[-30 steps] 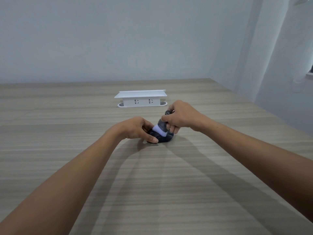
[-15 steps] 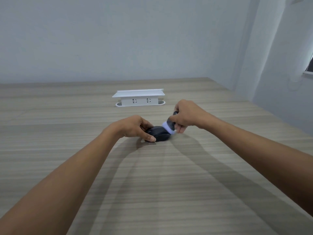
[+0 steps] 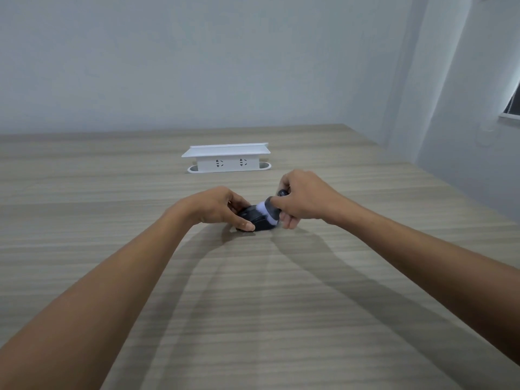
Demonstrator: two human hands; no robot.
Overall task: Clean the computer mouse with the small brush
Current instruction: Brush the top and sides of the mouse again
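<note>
Both our arms reach forward: left hand grips mouse on table, right hand grips brush against it; socket box behind.

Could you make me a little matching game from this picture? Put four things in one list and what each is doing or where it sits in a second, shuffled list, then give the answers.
Things:
1. left hand
2. right hand
3. computer mouse
4. white socket box

States:
A. stands alone farther back on the table
B. grips the small brush
C. steadies the mouse from its side
D. dark, lies on the table under the pale bristles

Pairs: 1-C, 2-B, 3-D, 4-A
</note>
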